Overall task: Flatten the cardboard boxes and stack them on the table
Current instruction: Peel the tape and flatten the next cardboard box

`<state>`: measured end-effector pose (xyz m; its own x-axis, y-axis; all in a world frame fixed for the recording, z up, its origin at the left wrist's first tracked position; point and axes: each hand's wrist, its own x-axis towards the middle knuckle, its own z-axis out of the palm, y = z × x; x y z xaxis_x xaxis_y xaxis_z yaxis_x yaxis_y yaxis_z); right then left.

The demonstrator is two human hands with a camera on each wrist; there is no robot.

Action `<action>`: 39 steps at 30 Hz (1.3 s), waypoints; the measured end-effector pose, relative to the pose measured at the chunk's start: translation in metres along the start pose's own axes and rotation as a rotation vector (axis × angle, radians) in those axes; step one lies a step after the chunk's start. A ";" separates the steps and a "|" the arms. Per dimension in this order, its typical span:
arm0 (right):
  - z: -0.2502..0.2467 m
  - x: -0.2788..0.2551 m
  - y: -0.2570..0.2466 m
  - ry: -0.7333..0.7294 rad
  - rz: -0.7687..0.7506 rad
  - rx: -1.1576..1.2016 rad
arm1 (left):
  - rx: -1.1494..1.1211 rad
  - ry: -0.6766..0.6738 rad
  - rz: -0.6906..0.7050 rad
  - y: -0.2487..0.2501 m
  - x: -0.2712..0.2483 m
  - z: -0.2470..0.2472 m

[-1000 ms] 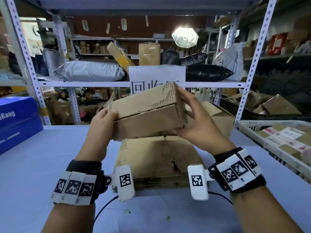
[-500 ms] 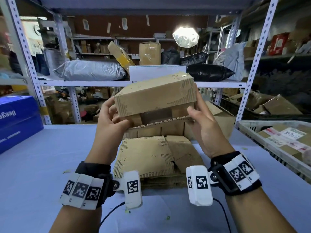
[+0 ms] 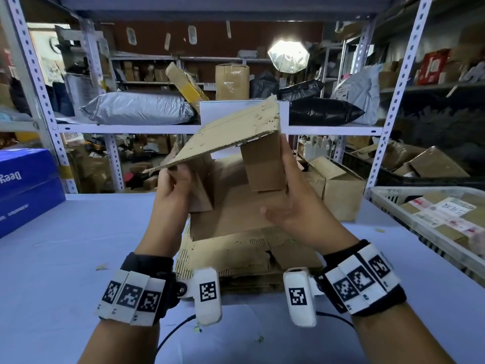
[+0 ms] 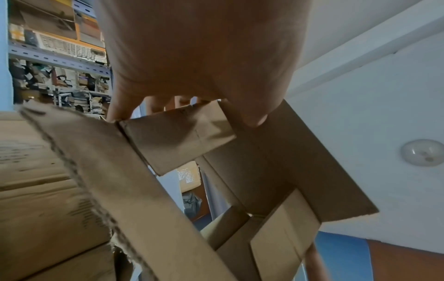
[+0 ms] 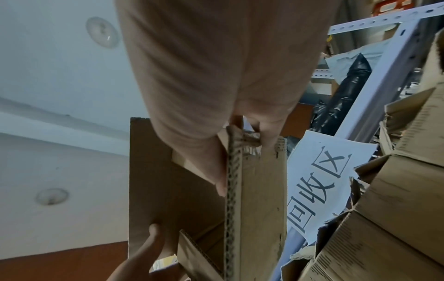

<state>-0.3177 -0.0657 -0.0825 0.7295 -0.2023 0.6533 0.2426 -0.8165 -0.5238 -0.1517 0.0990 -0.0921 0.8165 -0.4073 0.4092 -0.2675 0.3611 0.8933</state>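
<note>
Left hand (image 3: 175,187) fingertips hidden under the raised flap of the box (image 3: 236,143), flattened stack (image 3: 236,253) partly covered by box and wrists, blue carton (image 3: 26,185) cut off at left edge, sign (image 5: 319,182) half hidden behind cardboard, far shelf (image 3: 157,127) items too small to tell

Black wristbands (image 3: 147,274), white tags, seemingly.

Brown cardboard box (image 3: 231,132) over pale blue table (image 3: 65,258); blue carton (image 3: 26,185), black-and-white checkered wristbands (image 3: 131,295).
</note>
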 end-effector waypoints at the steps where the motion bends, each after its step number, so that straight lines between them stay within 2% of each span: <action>1: 0.001 0.000 -0.001 0.011 -0.007 -0.030 | 0.008 0.004 0.014 0.000 -0.001 0.001; 3: 0.003 -0.002 -0.002 0.032 -0.016 -0.088 | 0.052 -0.008 0.104 0.003 -0.004 0.001; 7: 0.008 -0.003 0.000 0.050 -0.025 -0.090 | 0.278 0.036 0.308 0.013 -0.003 0.001; 9: 0.009 -0.003 0.002 0.062 -0.031 -0.054 | 0.308 0.051 0.305 0.013 0.000 0.000; 11: 0.011 -0.003 0.004 0.115 -0.029 0.033 | 0.256 0.008 0.250 0.010 -0.001 -0.002; 14: 0.013 0.001 0.008 0.318 0.036 0.205 | 0.169 -0.133 0.176 0.010 -0.006 -0.003; 17: 0.010 0.006 0.011 0.589 0.189 0.097 | 0.178 -0.264 0.137 0.010 -0.011 0.001; 20: 0.007 0.007 0.012 0.729 0.197 -0.003 | 0.159 -0.336 0.142 0.011 -0.015 0.004; 23: 0.007 0.001 0.014 0.673 0.264 0.067 | 0.130 -0.337 0.136 0.009 -0.015 0.006; 26: 0.008 -0.004 0.016 0.591 0.264 0.279 | 0.100 -0.272 0.117 0.007 -0.014 0.004; 28: 0.007 -0.005 0.018 0.591 0.273 0.487 | 0.113 -0.244 0.123 0.006 -0.012 0.003; 32: 0.006 -0.010 0.020 0.514 0.423 1.064 | 0.275 -0.294 0.156 0.004 -0.013 0.000; 34: 0.003 -0.014 0.019 0.450 0.361 1.265 | 0.389 -0.310 0.186 0.001 -0.015 -0.001; 36: -0.005 -0.014 0.018 0.413 0.281 1.381 | 0.475 -0.331 0.206 -0.004 -0.015 -0.004; 39: -0.014 -0.014 0.019 0.464 0.370 1.364 | 0.621 -0.399 0.210 -0.009 -0.013 -0.007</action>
<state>-0.3321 -0.0859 -0.0938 0.6816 -0.6445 0.3463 0.6822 0.3888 -0.6192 -0.1565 0.1076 -0.1067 0.5021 -0.6968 0.5123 -0.7312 -0.0257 0.6816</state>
